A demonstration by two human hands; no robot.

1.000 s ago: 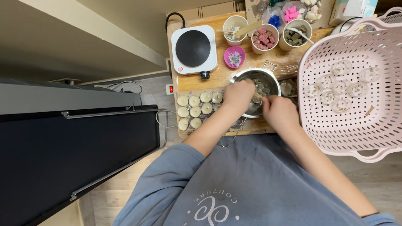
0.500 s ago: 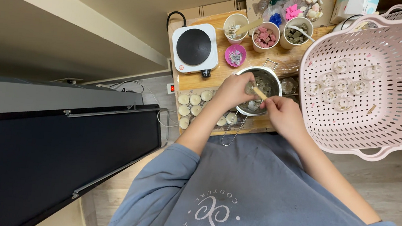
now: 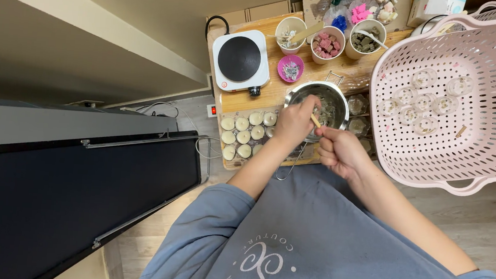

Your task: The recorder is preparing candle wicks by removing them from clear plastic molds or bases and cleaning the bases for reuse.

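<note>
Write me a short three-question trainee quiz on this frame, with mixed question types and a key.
1. True or false: the hot plate has a pot standing on it.
2. Multiple choice: the small wooden stick is held by A) the left hand, B) the right hand, C) neither hand.
3. Fill in: the clear empty cups lie inside the pink ____.

Key
1. False. Its black top is bare; the metal pot stands on the wooden board beside it.
2. B. The right hand pinches the stick over the pot's near rim, while the left hand rests at the pot's edge.
3. Basket.
</note>
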